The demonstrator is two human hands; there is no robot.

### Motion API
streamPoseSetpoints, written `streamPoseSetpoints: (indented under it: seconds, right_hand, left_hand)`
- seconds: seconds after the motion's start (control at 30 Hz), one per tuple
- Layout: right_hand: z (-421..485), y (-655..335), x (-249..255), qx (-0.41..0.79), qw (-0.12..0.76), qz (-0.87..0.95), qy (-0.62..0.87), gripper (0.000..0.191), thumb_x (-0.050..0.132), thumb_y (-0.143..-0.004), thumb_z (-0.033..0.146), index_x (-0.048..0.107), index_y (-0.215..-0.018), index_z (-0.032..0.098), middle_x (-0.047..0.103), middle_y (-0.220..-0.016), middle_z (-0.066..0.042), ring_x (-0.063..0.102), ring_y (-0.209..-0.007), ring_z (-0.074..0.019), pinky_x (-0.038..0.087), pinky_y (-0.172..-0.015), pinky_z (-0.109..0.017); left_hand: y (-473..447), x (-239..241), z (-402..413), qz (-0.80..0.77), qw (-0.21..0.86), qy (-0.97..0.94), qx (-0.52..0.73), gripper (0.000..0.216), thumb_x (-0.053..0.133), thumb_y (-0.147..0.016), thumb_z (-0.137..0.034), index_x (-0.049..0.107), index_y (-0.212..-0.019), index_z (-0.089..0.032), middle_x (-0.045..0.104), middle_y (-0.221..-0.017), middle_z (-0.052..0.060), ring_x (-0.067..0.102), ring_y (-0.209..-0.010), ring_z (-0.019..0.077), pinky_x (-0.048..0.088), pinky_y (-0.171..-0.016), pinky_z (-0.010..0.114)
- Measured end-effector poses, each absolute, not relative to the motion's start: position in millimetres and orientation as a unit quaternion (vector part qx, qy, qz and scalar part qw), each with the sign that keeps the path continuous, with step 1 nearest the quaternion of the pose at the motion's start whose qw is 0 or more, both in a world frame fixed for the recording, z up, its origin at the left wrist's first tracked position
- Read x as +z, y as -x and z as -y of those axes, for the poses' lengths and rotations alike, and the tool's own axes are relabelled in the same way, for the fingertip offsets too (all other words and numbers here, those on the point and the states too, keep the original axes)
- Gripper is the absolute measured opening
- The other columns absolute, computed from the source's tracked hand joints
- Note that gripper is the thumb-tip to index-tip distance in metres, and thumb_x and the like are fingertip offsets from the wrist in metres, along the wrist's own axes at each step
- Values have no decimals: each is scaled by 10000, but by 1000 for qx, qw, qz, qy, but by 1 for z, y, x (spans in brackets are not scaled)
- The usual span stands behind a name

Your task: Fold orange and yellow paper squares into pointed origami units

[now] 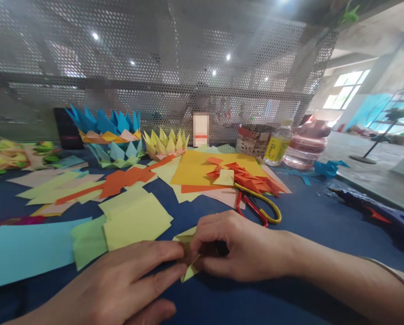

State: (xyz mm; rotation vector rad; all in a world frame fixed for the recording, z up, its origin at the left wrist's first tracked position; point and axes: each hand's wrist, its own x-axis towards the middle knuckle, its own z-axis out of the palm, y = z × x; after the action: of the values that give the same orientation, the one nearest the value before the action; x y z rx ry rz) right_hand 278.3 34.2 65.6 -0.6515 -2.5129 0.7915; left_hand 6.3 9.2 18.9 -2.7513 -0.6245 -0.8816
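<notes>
A small folded piece of yellow-green paper (188, 253) lies on the dark blue table (307, 225) near the front edge. My right hand (236, 246) pinches it from the right, fingers curled over the fold. My left hand (127, 280) presses on it from the left, index and middle fingers stretched flat to the paper's edge. Most of the piece is hidden under both hands.
A stack of yellow-green squares (134, 219) and a light blue sheet (25, 250) lie left. Red-and-yellow scissors (258, 205), orange scraps (249, 176) on a yellow sheet behind. Paper crowns (110, 131), basket (252, 140), bottle (278, 146), glue gun (381, 214) around.
</notes>
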Motion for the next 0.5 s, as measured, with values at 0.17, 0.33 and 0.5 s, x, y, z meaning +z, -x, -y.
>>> streamPoseSetpoints:
  seconds: [0.17,0.33,0.5]
  right_hand:
    - [-41,-281,65,289,221,910,199,210,635,-863,-24,762,-916,134,686,-891,-26,660,-808,-132,527,-793,-228]
    - [-43,-285,67,290,214,916,179,249,624,-845,-62,759,-897,140,704,-876,-26,672,-841,-143,529,-801,-227]
    - [-44,-286,66,285,219,920,154,258,623,-820,-89,761,-862,124,728,-891,-42,680,-855,-145,532,-818,-226]
  left_hand:
    - [-12,25,-9,187,99,933,-292,275,483,-1120,-409,665,-1270,-266,790,-1200,-8,763,-1087,97,554,-1010,116]
    - [-9,22,-5,200,118,927,-293,285,487,-1122,-429,672,-1275,-275,795,-1223,-35,769,-1085,95,547,-1024,119]
    - [-7,18,-9,198,133,928,-285,335,495,-1112,-468,672,-1334,-291,780,-1242,-34,752,-1091,92,532,-1043,129]
